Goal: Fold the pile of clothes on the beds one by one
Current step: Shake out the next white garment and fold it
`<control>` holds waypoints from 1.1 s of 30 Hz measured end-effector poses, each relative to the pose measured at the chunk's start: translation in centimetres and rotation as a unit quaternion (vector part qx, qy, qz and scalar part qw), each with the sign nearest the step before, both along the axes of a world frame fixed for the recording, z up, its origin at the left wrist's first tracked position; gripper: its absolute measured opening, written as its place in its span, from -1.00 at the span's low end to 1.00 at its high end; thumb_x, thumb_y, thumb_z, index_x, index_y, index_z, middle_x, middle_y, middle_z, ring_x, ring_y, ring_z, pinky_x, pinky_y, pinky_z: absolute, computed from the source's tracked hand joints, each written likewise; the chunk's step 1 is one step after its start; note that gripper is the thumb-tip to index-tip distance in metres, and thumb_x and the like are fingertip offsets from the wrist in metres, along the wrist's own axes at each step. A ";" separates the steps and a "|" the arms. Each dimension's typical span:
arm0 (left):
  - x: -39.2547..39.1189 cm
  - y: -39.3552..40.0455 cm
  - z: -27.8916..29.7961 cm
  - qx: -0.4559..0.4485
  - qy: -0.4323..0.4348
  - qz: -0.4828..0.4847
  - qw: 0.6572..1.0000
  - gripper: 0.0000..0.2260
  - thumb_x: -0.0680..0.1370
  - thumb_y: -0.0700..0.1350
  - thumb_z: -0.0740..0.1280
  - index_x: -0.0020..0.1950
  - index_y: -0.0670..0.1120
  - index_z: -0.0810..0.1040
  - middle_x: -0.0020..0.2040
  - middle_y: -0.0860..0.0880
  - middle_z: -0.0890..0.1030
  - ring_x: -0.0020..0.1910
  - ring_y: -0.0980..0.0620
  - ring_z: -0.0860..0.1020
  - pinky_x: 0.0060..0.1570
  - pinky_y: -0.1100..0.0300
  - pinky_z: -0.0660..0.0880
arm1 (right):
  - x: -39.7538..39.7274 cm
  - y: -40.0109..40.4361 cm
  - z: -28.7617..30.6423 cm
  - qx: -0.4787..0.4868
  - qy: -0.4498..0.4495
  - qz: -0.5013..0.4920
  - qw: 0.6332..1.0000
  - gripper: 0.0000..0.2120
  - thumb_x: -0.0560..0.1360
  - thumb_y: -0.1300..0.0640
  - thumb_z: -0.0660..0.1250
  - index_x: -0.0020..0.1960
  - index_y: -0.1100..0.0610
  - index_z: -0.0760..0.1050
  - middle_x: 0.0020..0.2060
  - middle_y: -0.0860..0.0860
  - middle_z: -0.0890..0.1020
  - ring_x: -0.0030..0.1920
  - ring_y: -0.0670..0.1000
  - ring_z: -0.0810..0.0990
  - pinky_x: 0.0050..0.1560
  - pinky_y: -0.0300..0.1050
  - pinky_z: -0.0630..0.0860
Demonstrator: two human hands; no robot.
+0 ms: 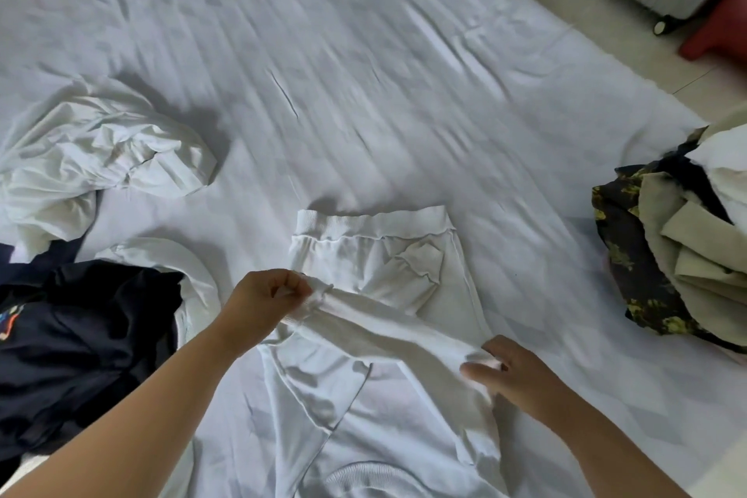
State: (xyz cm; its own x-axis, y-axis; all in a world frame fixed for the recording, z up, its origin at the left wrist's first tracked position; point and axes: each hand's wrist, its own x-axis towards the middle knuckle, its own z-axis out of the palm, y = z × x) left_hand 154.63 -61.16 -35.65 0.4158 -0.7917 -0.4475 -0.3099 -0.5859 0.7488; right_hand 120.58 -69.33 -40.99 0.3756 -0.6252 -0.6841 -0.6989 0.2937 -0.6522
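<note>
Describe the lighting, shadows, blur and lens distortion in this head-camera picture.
Head view: soft, even light with no glare; faint shadows beside the crumpled white garment and the sweatshirt; the right hand is slightly motion-blurred; wide-angle bending shows at the bed edge.

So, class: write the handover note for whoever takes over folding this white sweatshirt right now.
Left hand pinches the sleeve cuff of the white sweatshirt. Right hand holds the same sleeve near the shoulder.
The sweatshirt lies flat on the bed, sleeve drawn across the body.
Left to fold: crumpled white garment, dark garment.
The stack at right looks handled already.
</note>
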 end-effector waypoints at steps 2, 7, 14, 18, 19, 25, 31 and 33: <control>-0.4 -0.4 -0.7 0.001 -0.018 0.002 1.000 -0.68 0.46 -0.38 0.30 -0.23 0.04 0.63 -0.30 0.17 0.63 -0.31 0.25 0.53 -0.27 0.53 0.40 | -0.2 -0.5 0.3 -0.007 0.017 -0.014 1.000 -0.58 0.38 -0.09 0.46 -0.31 0.20 0.35 -0.37 -0.02 0.40 -0.36 -0.07 0.39 -0.26 -0.18 0.28; -0.5 -1.3 -2.6 -0.106 -0.239 -0.180 0.948 -0.54 0.39 -0.55 0.22 0.09 -0.12 0.64 0.15 0.03 0.57 0.02 -0.01 0.54 0.07 0.35 0.42 | 1.2 -0.9 -0.2 -0.220 0.222 0.207 0.927 -0.54 0.21 -0.36 0.42 -0.16 -0.04 0.42 -0.23 -0.17 0.44 -0.07 -0.10 0.43 0.06 -0.15 0.21; -3.0 -1.2 -5.7 -0.062 -0.387 -0.212 0.895 -0.66 0.52 -0.10 0.25 0.27 -0.11 0.56 0.46 -0.19 0.31 0.45 -0.28 0.23 0.34 -0.24 0.21 | 3.7 3.5 -1.1 -0.462 0.126 0.162 0.863 -0.33 0.47 -0.29 0.12 0.50 -0.03 0.19 0.48 0.10 0.25 0.46 0.19 0.21 0.33 0.23 0.15; -7.2 0.2 -9.7 0.050 -0.327 -0.298 0.895 -0.17 0.38 0.49 0.01 0.52 0.19 -0.22 0.54 0.01 -0.30 0.50 -0.07 -0.35 0.43 -0.08 -0.36 | 5.2 6.3 -3.7 -0.461 0.104 0.255 0.844 -0.33 0.45 -0.31 0.12 0.48 -0.06 0.23 0.48 0.10 0.26 0.47 0.25 0.13 0.33 0.31 0.12; -7.6 0.7 -10.7 0.100 -0.326 -0.316 0.885 -0.08 0.30 0.55 0.03 0.41 0.25 -0.46 0.47 0.07 -0.48 0.43 -0.01 -0.49 0.36 -0.05 -0.49 | 4.8 6.8 -4.4 -0.449 0.120 0.293 0.835 -0.30 0.41 -0.33 0.14 0.47 -0.04 0.28 0.46 0.11 0.30 0.46 0.25 0.14 0.31 0.32 0.14; -5.8 4.0 -10.7 0.083 -0.346 -0.334 0.873 0.04 0.19 0.57 0.11 0.47 0.20 -0.35 0.50 0.06 -0.41 0.47 -0.06 -0.43 0.41 -0.11 -0.43 | 0.0 9.3 -5.4 -0.380 0.114 0.415 0.819 -0.26 0.43 -0.38 0.12 0.47 0.02 0.28 0.47 0.16 0.28 0.47 0.26 0.18 0.31 0.33 0.19; -4.0 13.1 -8.6 0.010 -0.344 -0.510 0.788 -0.10 0.30 0.46 0.27 0.51 0.00 0.23 0.49 -0.13 0.27 0.47 -0.20 0.23 0.37 -0.10 0.08 | -5.0 9.1 -4.3 -0.304 0.098 0.541 0.778 0.09 0.21 -0.63 0.06 0.50 0.08 0.22 0.50 0.11 0.22 0.50 0.17 0.16 0.37 0.19 0.15; -3.6 16.0 -8.3 0.057 -0.335 -0.542 0.769 0.06 0.19 0.57 0.18 0.52 -0.04 0.20 0.52 -0.13 0.22 0.49 -0.16 0.16 0.36 -0.11 0.07 | -5.4 8.7 -3.7 -0.291 0.104 0.551 0.775 0.09 0.21 -0.64 0.03 0.48 0.10 0.27 0.49 0.10 0.23 0.49 0.16 0.18 0.37 0.16 0.14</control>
